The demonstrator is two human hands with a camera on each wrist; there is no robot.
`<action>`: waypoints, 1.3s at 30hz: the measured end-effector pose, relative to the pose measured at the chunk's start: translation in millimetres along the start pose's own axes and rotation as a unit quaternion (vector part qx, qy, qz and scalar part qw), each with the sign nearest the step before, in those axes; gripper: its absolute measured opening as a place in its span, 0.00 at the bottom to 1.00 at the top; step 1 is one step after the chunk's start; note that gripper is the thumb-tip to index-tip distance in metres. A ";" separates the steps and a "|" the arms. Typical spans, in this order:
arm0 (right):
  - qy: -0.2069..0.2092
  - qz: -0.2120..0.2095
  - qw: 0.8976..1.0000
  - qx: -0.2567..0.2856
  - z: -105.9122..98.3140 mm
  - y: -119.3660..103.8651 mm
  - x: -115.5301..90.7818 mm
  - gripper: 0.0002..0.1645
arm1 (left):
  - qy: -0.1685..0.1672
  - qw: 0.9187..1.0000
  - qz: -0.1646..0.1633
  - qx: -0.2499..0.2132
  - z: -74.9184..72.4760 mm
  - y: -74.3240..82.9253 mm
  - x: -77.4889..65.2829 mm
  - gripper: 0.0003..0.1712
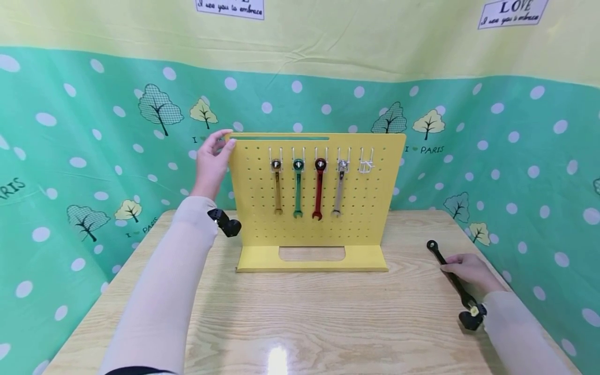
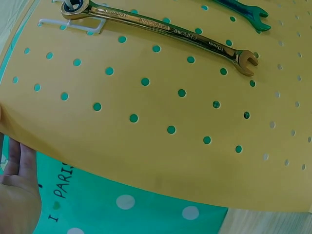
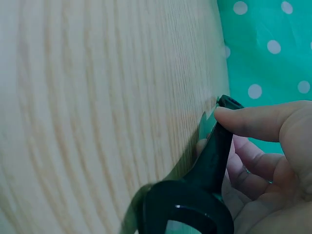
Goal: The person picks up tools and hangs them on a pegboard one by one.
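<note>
My left hand (image 1: 213, 162) holds the upper left corner of a yellow pegboard stand (image 1: 309, 229), thumb on the front and fingers at the edge. In the left wrist view, part of that hand (image 2: 19, 195) shows beside the board. Out on the right of the table, my right hand (image 1: 471, 272) pinches a black combination wrench (image 1: 449, 271) by its shaft, ring end pointing away. Up close in the right wrist view, the thumb lies along the black wrench (image 3: 212, 158), low over the wood. Its near end is partly cut off by the frame.
Hanging in a row on white hooks are a gold wrench (image 1: 277, 187), a green wrench (image 1: 298, 190), a red wrench (image 1: 319, 190) and a silver wrench (image 1: 339, 190). A bare white hook (image 1: 366, 161) is rightmost. Patterned cloth (image 1: 511, 125) surrounds the wooden table (image 1: 319, 317).
</note>
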State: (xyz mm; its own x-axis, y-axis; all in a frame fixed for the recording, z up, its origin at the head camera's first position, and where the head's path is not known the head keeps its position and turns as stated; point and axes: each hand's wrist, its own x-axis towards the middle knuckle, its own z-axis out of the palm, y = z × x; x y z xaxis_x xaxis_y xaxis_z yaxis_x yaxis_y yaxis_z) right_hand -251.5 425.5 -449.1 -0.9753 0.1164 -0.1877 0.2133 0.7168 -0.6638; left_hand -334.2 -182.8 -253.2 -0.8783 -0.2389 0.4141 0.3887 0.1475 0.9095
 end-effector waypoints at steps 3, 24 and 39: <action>0.005 0.007 1.000 -0.010 2.3 -0.3 1.2 0.31 | 0.000 1.000 0.000 -0.004 0.1 -0.3 0.0 0.22; 0.010 -0.047 0.999 -0.014 1.4 -43.3 -11.5 0.29 | -0.003 1.000 -0.005 -0.011 0.2 0.1 0.3 0.22; 0.045 -0.119 0.991 0.026 2.1 -103.2 -28.4 0.32 | -0.001 1.000 -0.006 -0.010 -0.4 -2.0 1.3 0.21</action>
State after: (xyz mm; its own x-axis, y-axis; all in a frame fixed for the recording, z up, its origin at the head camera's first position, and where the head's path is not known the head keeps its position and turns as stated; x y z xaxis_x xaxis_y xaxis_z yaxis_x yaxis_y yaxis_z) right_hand -245.6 346.7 -376.7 -0.9990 0.0107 0.0440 -0.0241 0.6954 -0.7182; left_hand -336.1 -183.8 -254.5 -0.8834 -0.2384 0.4035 0.3839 0.1259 0.9148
